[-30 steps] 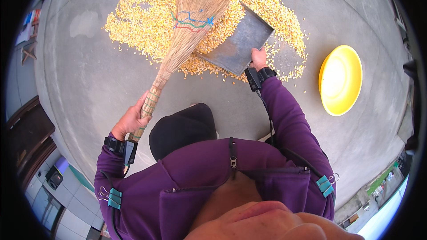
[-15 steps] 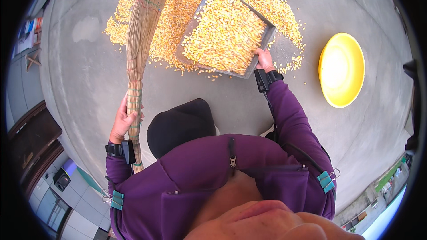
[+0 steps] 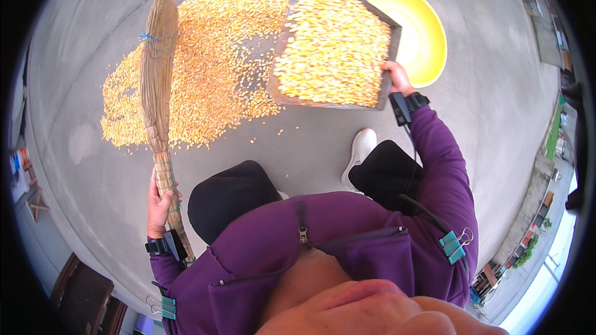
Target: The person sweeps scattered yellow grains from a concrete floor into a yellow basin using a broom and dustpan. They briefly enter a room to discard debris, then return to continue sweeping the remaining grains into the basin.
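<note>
The left hand (image 3: 160, 205) is wrapped tight around the bound handle of a straw broom (image 3: 158, 96), which stands nearly upright with its bristle head resting at the left part of a spread of yellow corn kernels (image 3: 205, 68) on the grey concrete floor (image 3: 81, 43). The right hand (image 3: 398, 78) is clamped on the near right corner of a dark flat dustpan (image 3: 385, 56), held up off the floor and heaped with kernels. The pan hangs over the right edge of the spread, its far corner overlapping a round yellow basin (image 3: 428, 37) that sits on the floor just beyond it. A white shoe (image 3: 360, 152) stands on the concrete below the pan, beside a black trouser knee (image 3: 388, 174). Both arms wear purple sleeves.
</note>
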A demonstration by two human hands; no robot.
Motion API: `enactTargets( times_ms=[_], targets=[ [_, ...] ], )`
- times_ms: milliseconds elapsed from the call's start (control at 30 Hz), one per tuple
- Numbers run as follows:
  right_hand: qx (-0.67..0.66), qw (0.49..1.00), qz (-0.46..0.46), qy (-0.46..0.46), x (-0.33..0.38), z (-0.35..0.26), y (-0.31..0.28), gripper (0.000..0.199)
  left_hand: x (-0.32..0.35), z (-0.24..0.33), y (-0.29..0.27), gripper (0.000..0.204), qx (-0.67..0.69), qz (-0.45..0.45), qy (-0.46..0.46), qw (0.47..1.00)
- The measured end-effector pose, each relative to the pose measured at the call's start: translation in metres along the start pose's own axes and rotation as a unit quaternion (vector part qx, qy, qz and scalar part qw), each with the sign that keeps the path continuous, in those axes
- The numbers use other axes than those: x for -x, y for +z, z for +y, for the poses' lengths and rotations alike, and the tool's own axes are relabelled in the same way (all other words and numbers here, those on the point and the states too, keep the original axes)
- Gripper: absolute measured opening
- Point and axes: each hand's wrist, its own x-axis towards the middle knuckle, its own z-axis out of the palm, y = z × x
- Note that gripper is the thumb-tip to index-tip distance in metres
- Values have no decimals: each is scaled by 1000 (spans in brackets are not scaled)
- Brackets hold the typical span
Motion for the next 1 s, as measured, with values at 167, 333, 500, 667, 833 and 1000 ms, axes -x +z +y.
enactTargets(
  times_ms=[167,333,500,667,833,1000],
  targets=[
    [-17,984,172,-41,72,-30,-107,26,9,-17,1,64,7,3,35,999],
    [63,946,312,-65,103,-33,-167,20,13,-4,11,65,10,0,37,999],
    [37,920,391,-6,48,-17,-243,20,16,0,14,65,-1,0,42,999],
    [-48,955,290,40,7,-24,-266,37,24,3,17,66,-6,17,39,999],
    [83,941,312,103,27,-65,-235,26,24,-1,16,66,-16,35,27,999],
    [275,918,274,79,67,-129,-220,25,21,-3,17,65,-5,48,11,999]
  ],
)
